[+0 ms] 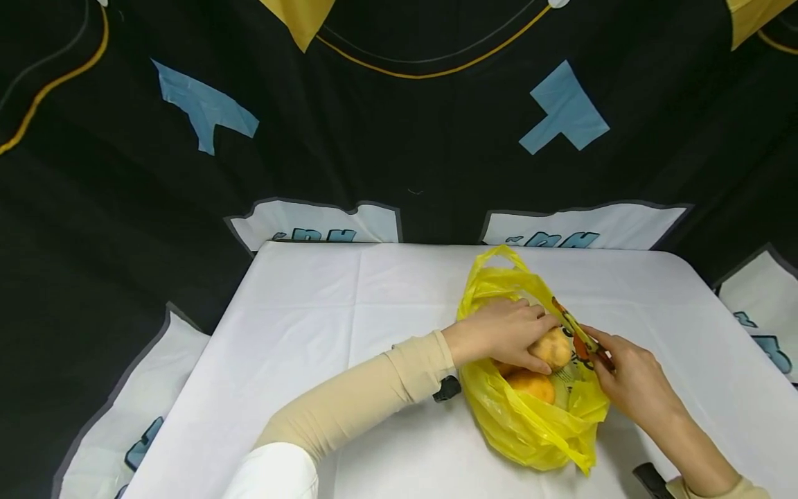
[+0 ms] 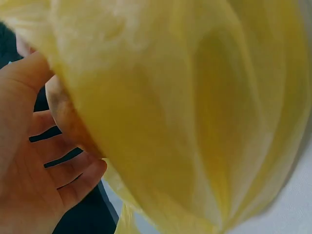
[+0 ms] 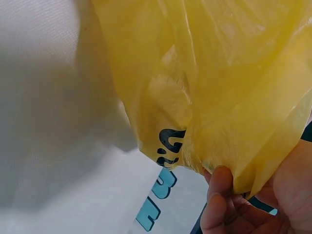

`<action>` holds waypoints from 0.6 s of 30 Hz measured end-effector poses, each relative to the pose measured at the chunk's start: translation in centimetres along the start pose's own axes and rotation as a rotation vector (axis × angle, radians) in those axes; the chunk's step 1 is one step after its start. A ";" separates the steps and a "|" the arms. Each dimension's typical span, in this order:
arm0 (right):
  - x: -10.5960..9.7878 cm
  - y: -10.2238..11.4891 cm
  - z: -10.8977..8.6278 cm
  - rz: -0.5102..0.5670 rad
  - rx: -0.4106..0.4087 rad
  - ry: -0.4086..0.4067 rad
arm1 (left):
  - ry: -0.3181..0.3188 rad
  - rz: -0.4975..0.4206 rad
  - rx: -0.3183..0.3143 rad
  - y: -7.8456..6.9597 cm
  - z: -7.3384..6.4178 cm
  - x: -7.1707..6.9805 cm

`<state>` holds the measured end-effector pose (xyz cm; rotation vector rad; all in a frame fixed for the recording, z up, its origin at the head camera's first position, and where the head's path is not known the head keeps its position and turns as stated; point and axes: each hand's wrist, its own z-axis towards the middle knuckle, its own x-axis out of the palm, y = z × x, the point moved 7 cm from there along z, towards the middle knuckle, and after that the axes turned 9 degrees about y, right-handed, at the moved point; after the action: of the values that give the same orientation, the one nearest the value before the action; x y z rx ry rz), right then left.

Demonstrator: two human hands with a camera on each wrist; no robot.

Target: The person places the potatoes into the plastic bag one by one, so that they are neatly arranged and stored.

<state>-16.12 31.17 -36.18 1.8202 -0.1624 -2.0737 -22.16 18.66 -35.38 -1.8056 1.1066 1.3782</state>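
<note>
A yellow plastic bag [image 1: 524, 433] stands with its mouth spread, on the right half of the white table. My left hand [image 1: 508, 329] reaches into the mouth, thumb and fingers around a brownish-yellow potato [image 1: 552, 348]. In the left wrist view the potato [image 2: 68, 114] shows between the hand and the bag wall [image 2: 170, 112]. Below it in the bag lies an orange round fruit [image 1: 530, 386]. My right hand [image 1: 636, 374] pinches the bag's right rim, holding it aside; the right wrist view shows thumb and fingertips gripping the plastic [image 3: 204, 92]. Other contents are partly hidden.
The white-covered table [image 1: 299, 291] reaches back to a black curtain [image 1: 386, 152] with blue and white patches. Black wrist-worn pieces show under the left forearm [image 1: 447, 389] and beside the right wrist [image 1: 651, 479].
</note>
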 end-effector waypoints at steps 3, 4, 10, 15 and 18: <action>0.0 0.0 0.0 0.005 0.000 0.002 | 0.003 -0.018 0.013 -0.6 0.6 0.0; -0.1 0.0 -0.1 0.004 -0.002 -0.002 | 0.000 -0.025 0.021 -0.8 0.7 -0.1; -0.2 -0.1 -0.2 -0.005 -0.016 -0.009 | -0.032 -0.053 0.087 -1.9 1.0 -0.7; -0.4 -0.2 -0.2 0.000 -0.034 -0.018 | -0.023 -0.016 0.153 -3.0 1.2 -0.3; -0.4 -0.3 -0.3 0.004 -0.025 -0.019 | 0.016 0.041 0.165 -3.8 1.4 -0.1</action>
<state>-15.85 31.64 -35.93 1.7844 -0.1448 -2.0813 -19.44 21.67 -35.79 -1.6870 1.2339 1.2587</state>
